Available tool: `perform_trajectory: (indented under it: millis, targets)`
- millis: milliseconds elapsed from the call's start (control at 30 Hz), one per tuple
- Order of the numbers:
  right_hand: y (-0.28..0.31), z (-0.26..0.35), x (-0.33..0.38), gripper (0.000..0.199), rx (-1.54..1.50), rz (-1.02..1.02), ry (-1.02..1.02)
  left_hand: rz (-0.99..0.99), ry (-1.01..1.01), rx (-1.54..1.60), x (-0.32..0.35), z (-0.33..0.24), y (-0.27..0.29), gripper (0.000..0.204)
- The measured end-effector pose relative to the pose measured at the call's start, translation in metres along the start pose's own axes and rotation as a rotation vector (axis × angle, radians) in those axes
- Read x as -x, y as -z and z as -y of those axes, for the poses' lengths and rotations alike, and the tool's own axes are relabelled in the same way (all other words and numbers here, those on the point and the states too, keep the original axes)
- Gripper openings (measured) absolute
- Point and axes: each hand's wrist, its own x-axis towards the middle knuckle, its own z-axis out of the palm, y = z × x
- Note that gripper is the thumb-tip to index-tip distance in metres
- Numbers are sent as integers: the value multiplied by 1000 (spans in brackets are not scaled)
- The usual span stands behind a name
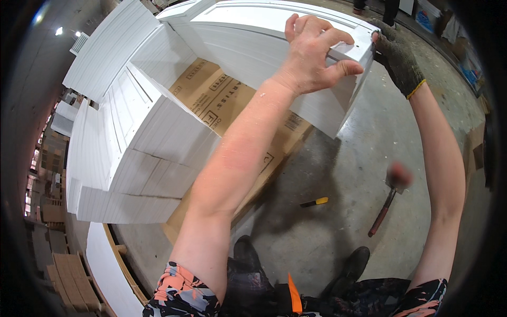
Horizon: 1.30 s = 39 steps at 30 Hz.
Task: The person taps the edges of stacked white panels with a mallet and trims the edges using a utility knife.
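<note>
My left hand (319,55), bare, lies over the near edge of a white panel (237,16) on top of a stack. Its fingers are spread and bent on the panel's face, and the thumb points right. At the panel's right end, my right hand (398,58), in a dark grey glove with a yellow cuff edge, closes round the corner; a bare thumb tip shows there. Below, the stack's white side (232,58) drops toward a brown printed cardboard sheet (227,98). The right hand's fingers are partly hidden behind the corner.
More stacked white panels (142,137) stand at left. On the concrete floor lie a black-and-yellow utility knife (314,202) and a tool with a dark red handle (381,216), its reddish head blurred. Cardboard pieces (71,280) lie at lower left. Another person's legs (390,10) show far right.
</note>
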Motion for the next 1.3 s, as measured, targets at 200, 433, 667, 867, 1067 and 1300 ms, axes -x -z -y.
perform_trajectory:
  millis: [200,433,667,867,1067,1300]
  targets:
    - [-8,0,-17,37,61,20,57,112,61,14,0,10,14,45]
    - [-4,4,-10,72,396,-42,92,89,100,101,3,7,-2,51]
    - [-2,1,-12,73,416,-21,45,170,155,81,3,5,2,54]
    - [-4,-3,-7,71,360,-62,80,236,178,86,4,3,6,50]
    - [1,-2,-6,71,191,-13,13,208,180,186,4,-2,6,38]
    - [-4,4,-1,48,170,-13,88,214,125,164,5,1,8,34]
